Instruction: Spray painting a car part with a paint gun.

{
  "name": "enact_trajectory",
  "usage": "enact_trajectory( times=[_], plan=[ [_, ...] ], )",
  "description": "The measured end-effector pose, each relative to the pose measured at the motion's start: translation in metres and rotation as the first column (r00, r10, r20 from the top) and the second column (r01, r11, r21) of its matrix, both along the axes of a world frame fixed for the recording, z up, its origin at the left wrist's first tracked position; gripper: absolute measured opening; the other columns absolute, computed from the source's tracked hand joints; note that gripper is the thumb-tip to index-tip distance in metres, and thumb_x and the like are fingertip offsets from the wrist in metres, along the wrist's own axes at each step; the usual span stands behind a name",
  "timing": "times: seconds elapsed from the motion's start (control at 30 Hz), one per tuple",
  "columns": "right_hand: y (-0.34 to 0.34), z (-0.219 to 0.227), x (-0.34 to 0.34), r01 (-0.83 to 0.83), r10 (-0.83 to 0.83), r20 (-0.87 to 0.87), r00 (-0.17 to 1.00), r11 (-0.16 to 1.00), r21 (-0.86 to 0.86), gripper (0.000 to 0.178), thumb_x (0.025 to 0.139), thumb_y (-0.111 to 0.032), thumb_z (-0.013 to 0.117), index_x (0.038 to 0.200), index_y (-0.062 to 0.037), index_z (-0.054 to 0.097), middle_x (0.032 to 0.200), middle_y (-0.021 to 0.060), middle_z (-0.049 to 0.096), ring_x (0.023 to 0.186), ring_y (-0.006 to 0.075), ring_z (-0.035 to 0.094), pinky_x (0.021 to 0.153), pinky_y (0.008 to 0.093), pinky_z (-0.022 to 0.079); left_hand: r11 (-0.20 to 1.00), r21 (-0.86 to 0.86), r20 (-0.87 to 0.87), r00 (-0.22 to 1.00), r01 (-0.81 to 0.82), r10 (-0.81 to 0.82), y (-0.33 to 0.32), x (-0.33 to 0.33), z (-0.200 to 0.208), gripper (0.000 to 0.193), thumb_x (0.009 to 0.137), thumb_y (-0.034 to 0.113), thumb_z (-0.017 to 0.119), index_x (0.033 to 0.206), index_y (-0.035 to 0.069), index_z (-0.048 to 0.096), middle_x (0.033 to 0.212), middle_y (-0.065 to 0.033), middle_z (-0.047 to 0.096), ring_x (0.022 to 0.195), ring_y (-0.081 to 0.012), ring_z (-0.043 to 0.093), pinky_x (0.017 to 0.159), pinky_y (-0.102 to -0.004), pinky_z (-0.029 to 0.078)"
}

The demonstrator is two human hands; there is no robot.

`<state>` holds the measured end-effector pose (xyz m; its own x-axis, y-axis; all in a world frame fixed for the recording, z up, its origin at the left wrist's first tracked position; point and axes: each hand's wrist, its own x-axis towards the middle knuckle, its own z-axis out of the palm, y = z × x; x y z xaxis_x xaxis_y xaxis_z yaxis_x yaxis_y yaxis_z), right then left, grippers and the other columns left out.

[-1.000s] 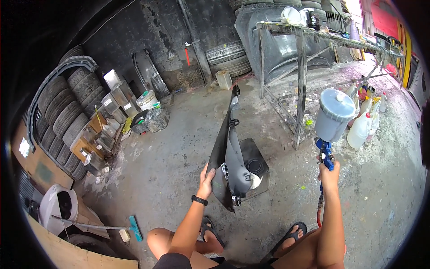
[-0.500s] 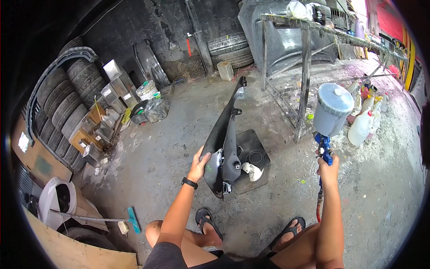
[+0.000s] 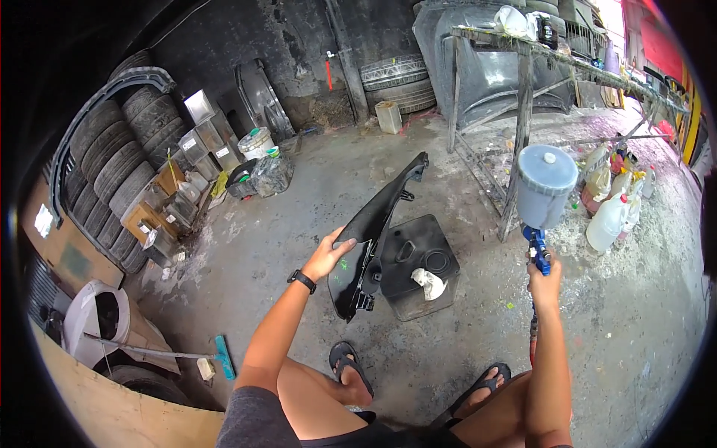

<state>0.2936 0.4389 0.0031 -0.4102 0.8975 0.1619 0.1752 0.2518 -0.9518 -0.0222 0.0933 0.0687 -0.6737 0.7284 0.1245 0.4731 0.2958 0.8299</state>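
Observation:
My left hand (image 3: 328,254) grips the edge of a long, glossy black car body panel (image 3: 366,224), thumb on top and fingers underneath. The panel hangs tilted, its narrow end pointing away and to the right, with small green marks near its wide end. In my right hand (image 3: 545,282) is a blue spray gun (image 3: 537,243), held upright, topped by a translucent cup (image 3: 547,190) with a lid. A hose runs down below the gun's handle. Partly behind the panel, a flat black container (image 3: 422,239) rests on the floor with a crumpled white piece (image 3: 430,284) on it.
Stacked tyres (image 3: 112,160) and metal cans (image 3: 202,142) line the left. A teal-headed broom (image 3: 223,356) lies near a white bin (image 3: 123,321). At right stand a metal frame table (image 3: 525,104) and plastic jugs (image 3: 608,222). A car hood (image 3: 493,82) leans behind the table.
My left hand has turned the panel, showing more of its glossy face and swinging its far end right. The black container shows more. The spray gun stays nearly in place.

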Motion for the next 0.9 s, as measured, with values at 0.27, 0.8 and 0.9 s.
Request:
enact_trajectory(
  times=[0.27,0.8,0.9],
  plan=[
    [-0.03,0.016,-0.024,-0.067,0.048,0.132,0.99,0.987,0.143,0.049,0.068,0.0,0.06,0.117,0.0016,0.058,0.094,0.0147,0.062,0.082,0.0233,0.058,0.078,0.0338,0.046,0.986,0.082,0.071,0.987,-0.147,0.142,-0.028,-0.019,-0.014,0.049,0.09,0.033,0.059,0.126,0.0,0.052,0.113,-0.0126,0.062,0.104,-0.0197,0.056,0.094,-0.031,0.041],
    [-0.041,-0.001,-0.086,-0.203,0.136,0.259,0.956,0.946,0.252,0.054,0.071,-0.003,0.061,0.125,-0.0035,0.056,0.099,0.0187,0.059,0.092,0.028,0.055,0.085,0.0381,0.042,0.728,0.269,0.154,0.774,-0.631,0.614,-0.071,-0.059,-0.039,0.054,0.085,0.04,0.059,0.121,0.001,0.056,0.109,-0.0235,0.064,0.106,-0.0372,0.06,0.09,-0.0395,0.045],
    [-0.046,-0.007,-0.107,-0.125,0.02,0.23,0.973,0.883,0.453,0.05,0.071,-0.001,0.059,0.121,-0.0016,0.058,0.092,0.0204,0.063,0.084,0.0314,0.06,0.079,0.0388,0.046,0.68,0.169,0.18,0.7,-0.714,0.691,-0.076,-0.061,-0.042,0.054,0.085,0.04,0.059,0.116,-0.004,0.057,0.105,-0.0205,0.066,0.1,-0.0318,0.062,0.088,-0.0372,0.045]
  ],
)
